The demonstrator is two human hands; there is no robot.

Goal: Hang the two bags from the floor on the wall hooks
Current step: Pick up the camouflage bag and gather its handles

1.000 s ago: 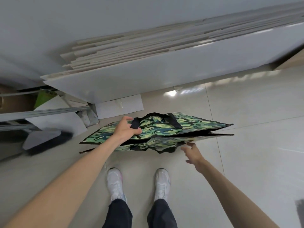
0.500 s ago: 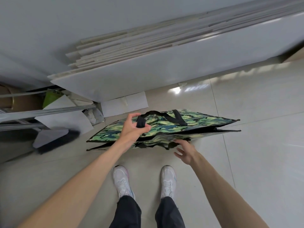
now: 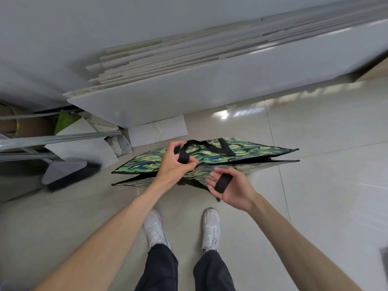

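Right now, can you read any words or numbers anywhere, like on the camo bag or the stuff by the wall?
No readable text anywhere in this view.
Camouflage bag: only a green pattern and black straps, no words.
White boards leaning on the wall: blank.
Green item behind the metal rails: too hidden to tell if it carries print.
White shoes: no legible logo.

Bare floor (image 3: 315, 206) lies open right of the bag (image 3: 241, 153); leaning boards (image 3: 189, 95) and a broom (image 3: 69, 173) crowd behind and left.
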